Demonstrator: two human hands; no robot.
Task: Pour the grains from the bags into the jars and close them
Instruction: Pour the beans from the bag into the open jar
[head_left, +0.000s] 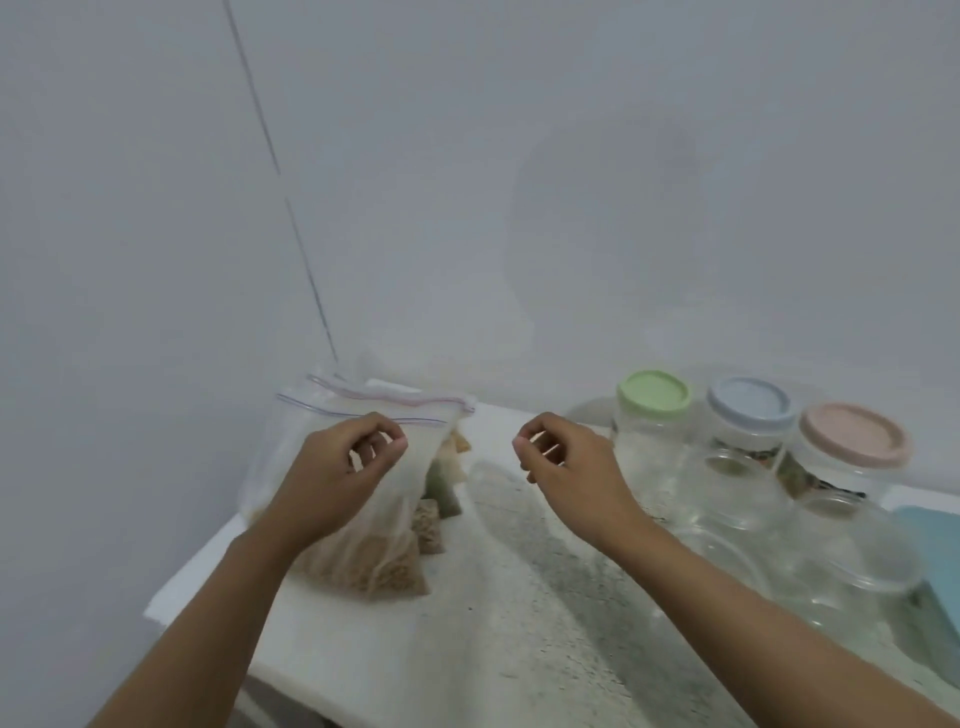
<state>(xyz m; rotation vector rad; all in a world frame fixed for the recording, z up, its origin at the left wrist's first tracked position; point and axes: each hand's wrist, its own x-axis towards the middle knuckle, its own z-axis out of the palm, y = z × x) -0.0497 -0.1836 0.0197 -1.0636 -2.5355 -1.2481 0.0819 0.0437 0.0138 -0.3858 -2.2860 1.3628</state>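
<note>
**Head view**

1. Counter (498, 613): a pale, speckled surface set against a plain wall (571, 208). All task items stand on it.
2. Bags: at the left rear of the counter, close to the wall.
   - The front bag (363, 561) is a clear zip bag standing upright, with beige grains settled in its bottom.
   - A rear bag (379, 401) with a reddish seal line stands just behind it.
   - Small bags (441, 493) of green and brown grains lie just to the right of the front bag.
3. Jars: grouped at the right of the counter, well apart from the bags.
   - The green-lidded jar (653, 397), blue-lidded jar (750, 404) and pink-lidded jar (854, 435) form the back row, all capped.
   - Dark contents show through the glass under the pink lid.
   - Open jars (727, 483) without lids stand in front of them.
4. Left hand (337, 467): raised in front of the front bag, just below its seal line. The fingers are curled with the thumb tip near the forefinger. The blur hides whether this grip has caught the film, so it cannot be told.
5. Right hand (566, 462): raised above the counter between bags and jars. The fingers are curled and the grip is narrow – nothing is in it.
6. Right edge: a blue object (935, 551), partly cut off.
</note>
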